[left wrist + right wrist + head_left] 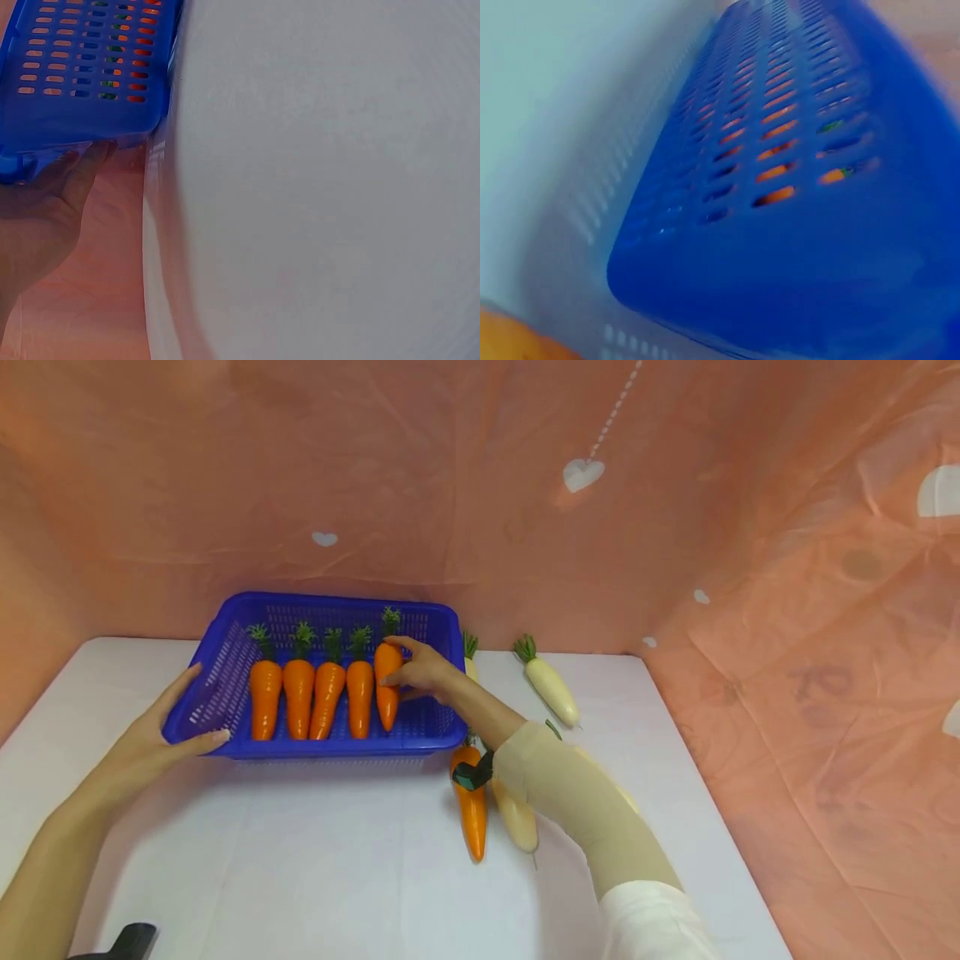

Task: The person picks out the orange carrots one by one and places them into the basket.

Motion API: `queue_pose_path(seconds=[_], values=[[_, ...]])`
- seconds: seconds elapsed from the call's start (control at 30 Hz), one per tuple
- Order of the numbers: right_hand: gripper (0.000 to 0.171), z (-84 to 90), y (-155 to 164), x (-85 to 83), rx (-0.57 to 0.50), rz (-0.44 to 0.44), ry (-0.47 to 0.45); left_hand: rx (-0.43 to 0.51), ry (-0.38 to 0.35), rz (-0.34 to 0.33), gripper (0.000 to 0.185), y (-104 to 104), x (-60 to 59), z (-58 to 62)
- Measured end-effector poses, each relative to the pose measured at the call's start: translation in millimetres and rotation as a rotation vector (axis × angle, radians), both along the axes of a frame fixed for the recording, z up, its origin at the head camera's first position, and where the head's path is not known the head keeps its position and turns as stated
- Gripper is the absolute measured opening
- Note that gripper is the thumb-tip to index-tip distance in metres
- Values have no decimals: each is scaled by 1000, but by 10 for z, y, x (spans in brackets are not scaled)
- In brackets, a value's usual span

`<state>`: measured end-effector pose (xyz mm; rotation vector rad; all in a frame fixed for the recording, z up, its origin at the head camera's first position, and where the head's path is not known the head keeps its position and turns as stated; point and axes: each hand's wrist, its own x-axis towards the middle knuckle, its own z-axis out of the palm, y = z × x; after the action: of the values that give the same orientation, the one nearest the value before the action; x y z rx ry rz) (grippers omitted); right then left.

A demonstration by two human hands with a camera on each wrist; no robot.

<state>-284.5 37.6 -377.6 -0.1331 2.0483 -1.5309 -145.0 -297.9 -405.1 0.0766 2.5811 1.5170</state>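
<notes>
In the head view a blue plastic basket (345, 748) stands at the back of the table with several orange carrots in a row inside, leafy ends away from me. My left hand (153, 727) holds its left front corner, thumb along the front rim and fingers at the left side. In the left wrist view this hand (45, 217) meets the basket's rim (82, 124). My right hand (427, 672) reaches over the basket's right side and pinches the rightmost carrot (387, 672) between thumb and fingers. The right wrist view shows only the basket's outer wall (780, 262).
Right of the basket lie another carrot (472, 818) and a white radish (517, 818), partly under my right forearm. Farther right is another radish (551, 692); more are partly hidden. An orange sheet (480, 485) hangs behind the white table (315, 860). A dark object (131, 941) shows at the bottom left.
</notes>
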Motion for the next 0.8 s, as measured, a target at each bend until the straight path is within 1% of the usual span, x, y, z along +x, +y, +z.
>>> queue_pose_path(seconds=[0.07, 0.2, 0.3, 0.5, 0.6, 0.67, 0.8], values=[[76, -27, -23, 4, -1, -18, -19, -3, 9, -2, 95, 1, 5, 1], [76, -30, -60, 16, 34, -40, 15, -32, 24, 7, 94, -11, 9, 29], [78, -20, -79, 27, 63, -28, 33, -37, 31, 8, 94, -23, 10, 33], [81, -37, -66, 41, 91, 11, 32, 3, 19, 8, 94, -8, 6, 0], [80, -33, -34, 61, 84, 39, 17, 18, 7, 9, 94, 6, 10, -17], [80, -2, 1, 90, 54, 50, 9, 21, 0, 11, 94, 11, 13, -27], [76, 99, 114, 169, -1, 43, 52, 17, -2, 14, 94, 16, 9, -28]])
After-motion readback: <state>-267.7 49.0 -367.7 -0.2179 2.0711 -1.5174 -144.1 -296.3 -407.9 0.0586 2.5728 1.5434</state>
